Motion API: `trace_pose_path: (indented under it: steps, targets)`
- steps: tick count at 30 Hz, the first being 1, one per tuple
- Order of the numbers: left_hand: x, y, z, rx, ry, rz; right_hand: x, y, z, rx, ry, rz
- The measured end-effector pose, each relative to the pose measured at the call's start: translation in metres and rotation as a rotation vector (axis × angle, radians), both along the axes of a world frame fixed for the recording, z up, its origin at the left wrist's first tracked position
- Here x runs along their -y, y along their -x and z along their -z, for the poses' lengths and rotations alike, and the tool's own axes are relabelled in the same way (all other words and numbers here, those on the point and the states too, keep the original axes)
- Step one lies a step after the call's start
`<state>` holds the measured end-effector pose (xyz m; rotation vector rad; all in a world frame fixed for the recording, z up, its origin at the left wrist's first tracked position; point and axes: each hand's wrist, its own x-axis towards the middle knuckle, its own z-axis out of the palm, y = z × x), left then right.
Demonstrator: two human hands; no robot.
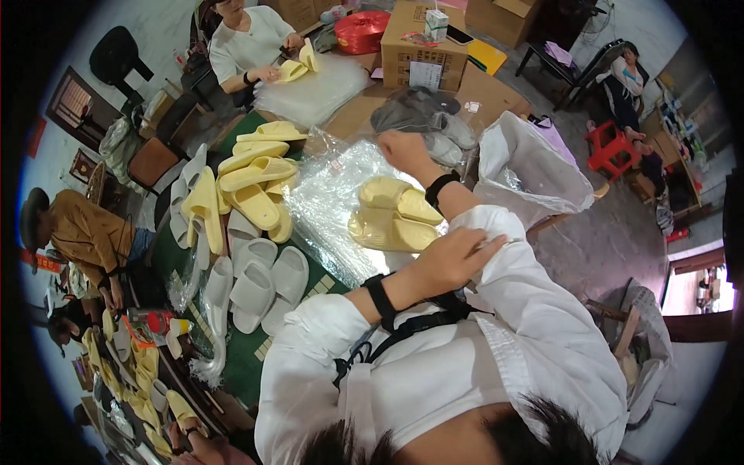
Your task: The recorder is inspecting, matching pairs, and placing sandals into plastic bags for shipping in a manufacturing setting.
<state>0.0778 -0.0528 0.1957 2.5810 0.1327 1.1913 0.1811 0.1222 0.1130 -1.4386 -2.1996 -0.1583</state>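
Note:
My left hand point(452, 260) reaches across to my right arm, its fingers closed on the rolled white sleeve cuff point(500, 223). Beyond it, my right hand point(403, 153) is curled into a loose fist above the table, with nothing visible in it. Between my arms lies a pair of yellow slippers point(380, 229), seemingly inside clear plastic. Under them spreads a stack of shiny clear plastic bags point(322, 209). Grey slippers in clear plastic point(446, 147) lie just past my right hand.
Left of the bags are piled yellow slippers point(256, 174) and grey slippers point(252, 287) on a green surface point(260, 341). A white sack point(535, 174) stands open on the right. Across the table, a person point(252, 46) handles yellow slippers beside a cardboard box point(422, 54).

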Motion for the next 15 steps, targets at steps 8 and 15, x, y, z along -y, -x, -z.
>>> trace_pose_path:
  steps: [8, 15]
  targets:
    - [0.004, 0.006, 0.022, 0.002, 0.801, -0.134, -0.032, -0.024, -0.023, -0.941, -0.09, 0.258]
    - [0.008, 0.012, 0.012, 0.146, 0.145, -0.11, -0.039, -0.033, -0.029, -1.504, 0.111, 0.268]
